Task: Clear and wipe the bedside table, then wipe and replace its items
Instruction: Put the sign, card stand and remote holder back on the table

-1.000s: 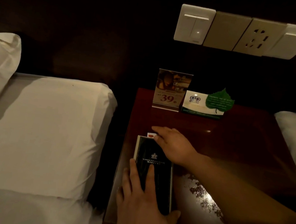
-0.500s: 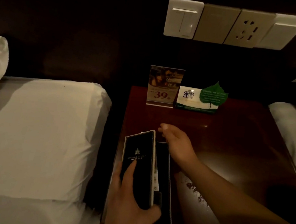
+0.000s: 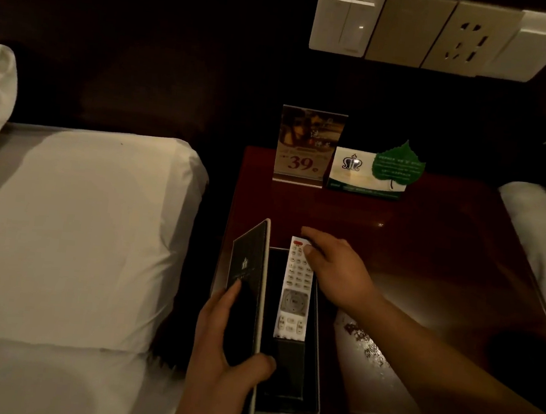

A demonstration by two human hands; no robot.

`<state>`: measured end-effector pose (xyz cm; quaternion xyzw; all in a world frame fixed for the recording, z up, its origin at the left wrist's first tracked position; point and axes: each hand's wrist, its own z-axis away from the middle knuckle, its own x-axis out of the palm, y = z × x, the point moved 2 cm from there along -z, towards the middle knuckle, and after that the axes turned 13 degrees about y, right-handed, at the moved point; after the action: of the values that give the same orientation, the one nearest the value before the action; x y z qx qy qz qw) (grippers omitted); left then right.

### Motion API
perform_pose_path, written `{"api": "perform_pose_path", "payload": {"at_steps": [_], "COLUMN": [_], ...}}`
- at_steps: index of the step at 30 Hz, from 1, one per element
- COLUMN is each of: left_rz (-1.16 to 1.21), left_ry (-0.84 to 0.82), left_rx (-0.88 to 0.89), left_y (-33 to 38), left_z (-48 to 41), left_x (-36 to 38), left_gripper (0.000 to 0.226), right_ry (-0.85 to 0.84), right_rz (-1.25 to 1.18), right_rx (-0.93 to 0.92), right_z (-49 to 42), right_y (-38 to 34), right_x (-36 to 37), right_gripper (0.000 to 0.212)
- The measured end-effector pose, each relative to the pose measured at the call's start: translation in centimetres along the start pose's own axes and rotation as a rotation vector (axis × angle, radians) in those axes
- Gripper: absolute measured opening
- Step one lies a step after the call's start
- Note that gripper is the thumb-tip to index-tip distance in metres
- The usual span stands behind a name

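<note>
- Remote control (image 3: pixel 295 286): white, lying face up in a black case (image 3: pixel 315 363) at the 7 o'clock corner of the bedside table (image 3: pixel 428 257). Its long axis runs 12 to 6, and its near end is tucked into a dark sleeve.
- Left hand (image 3: pixel 227 370): clamped on the case lid (image 3: pixel 248 271), thumb on the inner edge and fingers on the outer face. The lid is tilted up at 9 o'clock of the remote.
- Right hand (image 3: pixel 335 274): the nearer one, with fingers loosely apart over the remote's 12 o'clock end and gripping nothing. Blur hides whether they touch it.
- Judgement: the remote lies at 8 o'clock from that palm, so a pinch on the far end and a pull toward 12 should free it.
- Price stand (image 3: pixel 308 146) and leaf card (image 3: pixel 373 173) stand at the table's 12 o'clock edge.
</note>
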<state>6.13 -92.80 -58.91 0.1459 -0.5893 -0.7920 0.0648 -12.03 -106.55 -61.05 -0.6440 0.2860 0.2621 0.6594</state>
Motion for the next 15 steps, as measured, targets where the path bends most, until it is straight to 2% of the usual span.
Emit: {"api": "perform_pose_path", "payload": {"at_steps": [3,5,11,15], "left_rz": [0.014,0.044,0.185,0.155], "left_ry": [0.0,-0.005,-0.018,-0.021], "left_rx": [-0.012,-0.031,-0.098,-0.097], "left_y": [0.0,0.2,0.5,0.5], "left_z": [0.1,0.1,0.0,0.2], "left_x": [-0.2,-0.4,-1.1,-1.0], "left_gripper": [0.098,0.095,0.092,0.087], "right_ry": [-0.003,0.0,-0.074,-0.057], "right_rz": [-0.123,-0.15,-0.113,-0.018], "right_rx": [0.085,0.077,0.072,0.011], "right_z": [-0.4,-0.5,-0.4,0.3], "right_y": [-0.3,-0.6,-1.3,-1.2], "right_x": [-0.6,-0.5,0.8,0.9], "right_gripper": [0.039,0.039,0.043,0.044]}}
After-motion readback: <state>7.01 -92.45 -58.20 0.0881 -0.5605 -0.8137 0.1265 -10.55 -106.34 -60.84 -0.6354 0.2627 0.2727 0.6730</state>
